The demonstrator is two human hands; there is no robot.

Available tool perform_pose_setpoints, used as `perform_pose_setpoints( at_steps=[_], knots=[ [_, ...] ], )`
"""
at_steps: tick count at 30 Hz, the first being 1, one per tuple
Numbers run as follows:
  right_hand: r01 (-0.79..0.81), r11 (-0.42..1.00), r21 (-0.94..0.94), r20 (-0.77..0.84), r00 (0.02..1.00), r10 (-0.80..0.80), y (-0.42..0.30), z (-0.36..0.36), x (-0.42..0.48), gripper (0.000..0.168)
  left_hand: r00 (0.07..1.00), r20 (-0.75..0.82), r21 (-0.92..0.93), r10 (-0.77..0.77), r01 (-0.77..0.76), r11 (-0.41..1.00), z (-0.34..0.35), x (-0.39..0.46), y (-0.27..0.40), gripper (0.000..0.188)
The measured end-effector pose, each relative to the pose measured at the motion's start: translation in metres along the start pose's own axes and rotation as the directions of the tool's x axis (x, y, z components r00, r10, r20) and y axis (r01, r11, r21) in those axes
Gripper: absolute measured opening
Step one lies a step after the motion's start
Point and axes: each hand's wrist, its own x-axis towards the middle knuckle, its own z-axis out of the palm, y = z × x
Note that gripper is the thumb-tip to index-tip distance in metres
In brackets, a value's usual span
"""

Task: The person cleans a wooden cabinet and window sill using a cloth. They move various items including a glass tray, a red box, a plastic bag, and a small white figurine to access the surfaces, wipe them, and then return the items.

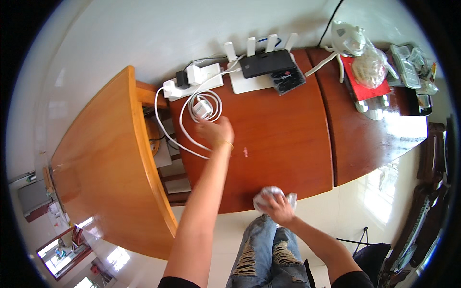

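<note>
My left hand [217, 132], blurred, reaches over the red-brown wooden table [284, 136] just below a coiled white cable [218, 104] with a white power adapter [202, 108] inside the coil. Whether its fingers touch the cable cannot be told. At the table's front edge my right hand [279, 208] holds a crumpled whitish cloth or plastic [264, 198]. Behind the coil lies a white power strip [212, 73] with several plugs in it. Beside it a black phone-like device [267, 64] rests on a white router [248, 82] with upright antennas, next to a black packet [288, 80].
A lighter wooden table [104, 158] stands at the left. On the right section of the table are a white tripod-legged device [347, 39], a red box or book [360, 93], a plastic-wrapped bundle [371, 70] and plastic containers [407, 68]. A white wall rises behind.
</note>
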Motion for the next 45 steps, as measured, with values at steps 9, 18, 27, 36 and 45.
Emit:
perform_pose_setpoints(
  at_steps=[9, 18, 27, 36, 45],
  knots=[
    [-0.803, 0.482, 0.351, 0.092, 0.542, 0.835, 0.04, -0.065, -0.191, 0.046, 0.928, 0.098, -0.473, -0.36, 0.361, 0.804, 0.037, 0.081, -0.031, 0.054],
    [-0.704, 0.611, 0.361, -0.454, 0.44, 0.775, 0.101, -0.063, -0.049, 0.054, 0.927, 0.361, -0.615, -0.105, 0.321, 0.72, 0.023, -0.056, 0.019, 0.057],
    [-0.692, 0.587, 0.42, 0.145, 0.69, 0.709, 0.045, -0.061, -0.229, 0.051, 0.549, 0.692, -0.187, 0.468, -0.49, 0.852, -0.051, -0.222, -0.093, 0.024],
    [-0.613, 0.313, 0.725, -0.217, 0.228, 0.949, 0.204, -0.138, -0.346, 0.042, 0.84, 0.091, 0.244, -0.534, 0.501, 0.83, -0.143, -0.435, -0.394, 0.01],
    [-0.614, 0.699, 0.365, 0.05, 0.763, 0.644, 0.198, -0.163, -0.419, 0.052, 0.703, 0.581, 0.197, -0.41, 0.368, 0.909, 0.011, -0.623, -0.197, 0.009]
  ],
)
